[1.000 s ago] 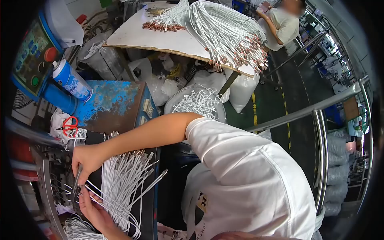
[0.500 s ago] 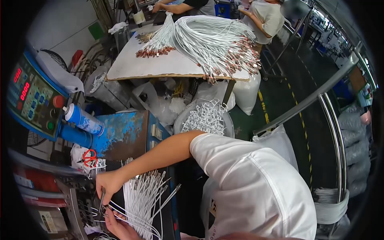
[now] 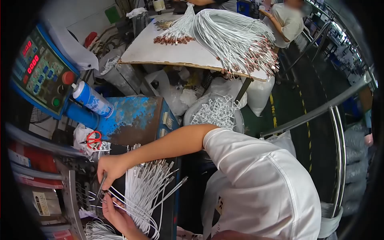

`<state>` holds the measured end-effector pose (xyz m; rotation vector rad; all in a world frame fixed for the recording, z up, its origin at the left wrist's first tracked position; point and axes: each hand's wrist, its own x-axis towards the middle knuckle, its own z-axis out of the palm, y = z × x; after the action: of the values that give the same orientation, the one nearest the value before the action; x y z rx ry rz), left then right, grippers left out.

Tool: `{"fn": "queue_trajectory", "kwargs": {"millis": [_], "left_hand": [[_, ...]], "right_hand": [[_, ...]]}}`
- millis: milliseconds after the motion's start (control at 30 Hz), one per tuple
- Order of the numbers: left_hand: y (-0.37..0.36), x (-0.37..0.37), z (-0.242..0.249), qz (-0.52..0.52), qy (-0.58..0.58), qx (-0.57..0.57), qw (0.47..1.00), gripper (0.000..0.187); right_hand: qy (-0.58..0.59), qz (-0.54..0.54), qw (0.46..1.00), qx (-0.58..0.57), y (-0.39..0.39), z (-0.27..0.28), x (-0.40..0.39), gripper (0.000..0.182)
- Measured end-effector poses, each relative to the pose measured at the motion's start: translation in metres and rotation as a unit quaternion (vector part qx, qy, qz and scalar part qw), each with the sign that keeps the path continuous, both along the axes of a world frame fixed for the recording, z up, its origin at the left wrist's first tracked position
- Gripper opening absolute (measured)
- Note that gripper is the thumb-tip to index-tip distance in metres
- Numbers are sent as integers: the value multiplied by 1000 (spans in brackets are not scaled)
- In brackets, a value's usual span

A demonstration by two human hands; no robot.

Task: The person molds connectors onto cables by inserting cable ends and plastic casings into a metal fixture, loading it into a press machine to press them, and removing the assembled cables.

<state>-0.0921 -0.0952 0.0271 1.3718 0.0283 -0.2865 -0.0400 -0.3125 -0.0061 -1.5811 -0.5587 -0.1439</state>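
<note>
My right hand (image 3: 113,168), at the end of the arm reaching across, is closed on a thin grey metal tool (image 3: 102,181), whose exact kind I cannot make out. Just below it, my left hand (image 3: 115,214) pinches the ends of a few white cables (image 3: 122,198). The tool's tip meets a small dark spot at the left fingertips; details there are too small to tell. Beside both hands lies a thick bundle of white cables with metal plugs (image 3: 146,188). More coiled white cable (image 3: 102,230) is at the lower left.
Red-handled scissors (image 3: 94,140) and a spray can (image 3: 93,99) sit near a control panel (image 3: 44,76). Beyond, a table (image 3: 136,54) bears large cable bundles (image 3: 236,44). A tub of white pieces (image 3: 214,114) stands below. A metal rail (image 3: 338,156) runs at right; co-workers stand behind.
The view has shifted, so the surroundings sit farther right and higher. Both hands stay close together at the cable ends, still gripping the tool and the cables.
</note>
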Motion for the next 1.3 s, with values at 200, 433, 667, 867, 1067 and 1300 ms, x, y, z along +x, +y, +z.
{"fn": "queue_trajectory", "kwargs": {"millis": [200, 433, 667, 867, 1067, 1300], "left_hand": [[-1, 2, -1, 3, 1, 17, 1000, 11], [6, 3, -3, -29, 14, -2, 999, 11], [6, 4, -3, -4, 2, 11, 1000, 8], [2, 3, 0, -6, 15, 1, 1000, 7], [6, 8, -9, 0, 8, 4, 1000, 5], [-3, -4, 5, -37, 20, 2, 999, 9]], "right_hand": [[9, -21, 1000, -15, -1, 0, 0, 34], [-27, -17, 999, -19, 4, -14, 10, 38], [-19, 8, 1000, -23, 1, -1, 4, 35], [-11, 2, 999, -36, -4, -2, 0, 39], [-29, 25, 999, -32, -1, -8, 9, 36], [24, -2, 999, -49, -7, 12, -14, 36]]}}
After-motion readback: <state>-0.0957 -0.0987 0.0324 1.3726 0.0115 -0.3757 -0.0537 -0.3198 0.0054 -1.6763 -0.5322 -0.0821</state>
